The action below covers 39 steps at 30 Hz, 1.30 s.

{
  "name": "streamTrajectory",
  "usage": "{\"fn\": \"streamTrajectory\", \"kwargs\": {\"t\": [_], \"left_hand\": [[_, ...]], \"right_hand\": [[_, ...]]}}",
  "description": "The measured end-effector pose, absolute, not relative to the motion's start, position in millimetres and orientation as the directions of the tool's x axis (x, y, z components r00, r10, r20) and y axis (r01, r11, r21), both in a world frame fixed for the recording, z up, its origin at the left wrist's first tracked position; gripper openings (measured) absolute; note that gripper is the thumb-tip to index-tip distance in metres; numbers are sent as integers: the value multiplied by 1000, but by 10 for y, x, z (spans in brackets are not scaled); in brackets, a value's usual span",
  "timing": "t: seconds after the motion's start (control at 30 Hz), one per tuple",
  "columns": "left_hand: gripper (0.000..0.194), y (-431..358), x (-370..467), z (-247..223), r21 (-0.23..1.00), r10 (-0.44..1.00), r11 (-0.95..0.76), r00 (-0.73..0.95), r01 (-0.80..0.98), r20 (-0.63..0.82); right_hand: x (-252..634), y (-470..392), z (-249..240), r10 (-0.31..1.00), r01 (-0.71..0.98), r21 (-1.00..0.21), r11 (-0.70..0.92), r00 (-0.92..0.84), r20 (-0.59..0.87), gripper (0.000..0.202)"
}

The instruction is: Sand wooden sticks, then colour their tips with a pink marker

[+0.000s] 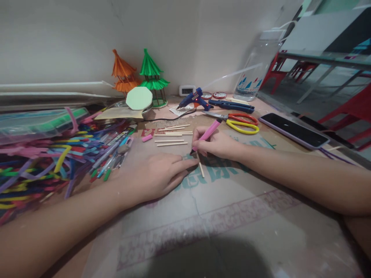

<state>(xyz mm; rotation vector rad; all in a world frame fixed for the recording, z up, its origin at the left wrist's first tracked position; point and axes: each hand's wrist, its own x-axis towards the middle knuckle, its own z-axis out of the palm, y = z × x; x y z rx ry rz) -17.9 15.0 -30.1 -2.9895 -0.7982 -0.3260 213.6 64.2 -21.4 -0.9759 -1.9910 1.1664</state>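
Pink pen [211,130] held tight in right fingers [200,146], with stick [201,170] under left fingertip [196,163]. Left fingers [178,166] a bit apart, near more sticks [172,144].

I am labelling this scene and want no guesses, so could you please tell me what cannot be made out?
All in the head view:
Upper end of the thin stick: hidden by the right hand holding the pink marker.
Left thumb: hidden beneath the left hand.
Lower orange tower: partly behind the pale green octagon.
Digits on the white clock: too small.
Number of colourful stems: blurred, cut off by left edge.
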Motion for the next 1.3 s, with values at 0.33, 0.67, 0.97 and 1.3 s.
{"fn": "streamTrajectory", "kwargs": {"t": [0.33, 0.67, 0.97, 1.3], "left_hand": [[41, 105, -138, -274, 108, 462, -887, 845, 450, 271], [50, 108, -122, -299, 143, 502, -864, 838, 482, 212], [50, 148, -167, -275, 65, 510, -857, 823, 512, 251], [51, 176, -150, -269, 148, 525, -850, 833, 505, 173]], "right_hand": [[2089, 632, -212, 885, 163, -952, 258, -436, 165, 6], [2071, 586, -185, 881, 165, -951, 263, -444, 166, 3], [2094, 649, -187, 917, 225, -933, 281, -348, 193, 6], [2095, 672, -221, 907, 279, -903, 328, -360, 218, 10]]}}
